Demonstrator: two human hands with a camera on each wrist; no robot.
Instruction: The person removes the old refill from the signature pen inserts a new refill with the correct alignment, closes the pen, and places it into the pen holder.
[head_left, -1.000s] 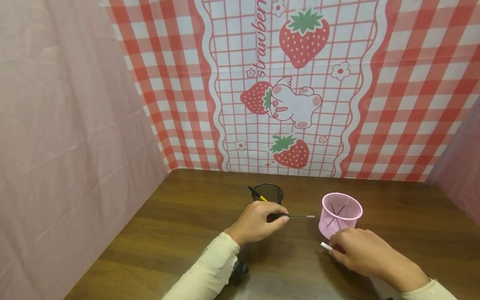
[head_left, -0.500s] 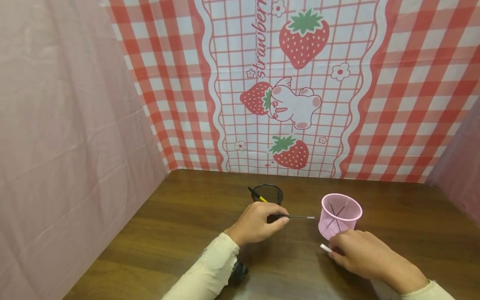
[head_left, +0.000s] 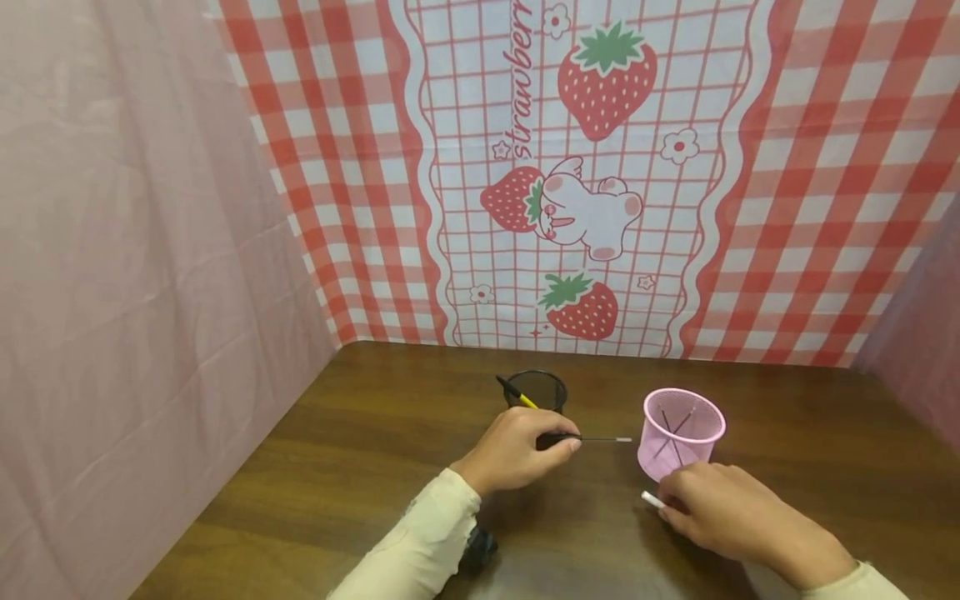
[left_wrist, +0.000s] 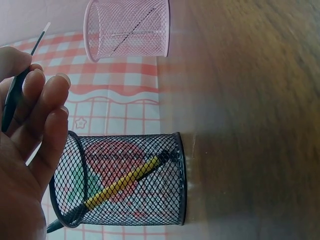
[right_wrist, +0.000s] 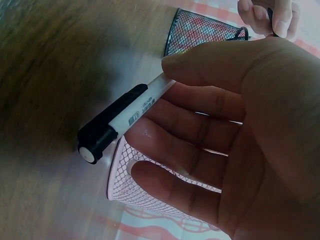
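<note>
2 hands point(head_left: 517, 454) point(head_left: 723, 510) pinch: left, a slim black stick point(left_wrist: 12, 102); right, a white pen point(right_wrist: 135, 112) near a pink mesh cup point(head_left: 651, 452).

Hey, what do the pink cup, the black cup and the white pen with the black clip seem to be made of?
Pink cup: probably painted metal mesh, from its fine diamond openings and smooth rim. Black cup: likely coated metal mesh, with similar openings. White pen: seemingly hard plastic; smooth, straight printed barrel, gloss unclear.
</note>
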